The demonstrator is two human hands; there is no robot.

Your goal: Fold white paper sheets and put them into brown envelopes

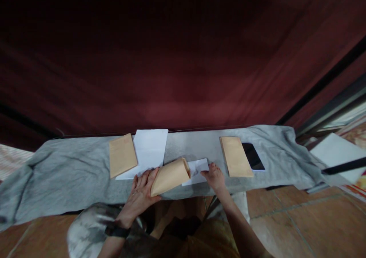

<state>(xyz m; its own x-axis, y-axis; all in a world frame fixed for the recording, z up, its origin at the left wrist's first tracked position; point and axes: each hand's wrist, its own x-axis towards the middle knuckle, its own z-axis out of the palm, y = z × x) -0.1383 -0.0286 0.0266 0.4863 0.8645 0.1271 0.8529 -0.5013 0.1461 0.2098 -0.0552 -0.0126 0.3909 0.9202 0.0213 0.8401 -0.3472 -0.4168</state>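
Observation:
Near the front edge of the cloth-covered bench, my left hand (143,189) grips the left end of a brown paper envelope (170,177), fingers along its upper side and thumb at its lower corner. The envelope bulges, and its open mouth faces right. A folded white paper (196,170) lies by that mouth; its left part is hidden by the envelope, so I cannot tell whether it is inside. Fingers curled, my right hand (215,177) holds the paper's right edge, thumb pointing left over it.
Left of my hands, a brown envelope (122,155) overlaps white sheets (151,147). Stacked brown envelopes (236,157) lie to the right, beside a dark-screened phone (253,156). Grey cloth (71,170) covers the narrow bench; a dark red curtain (183,79) hangs behind it.

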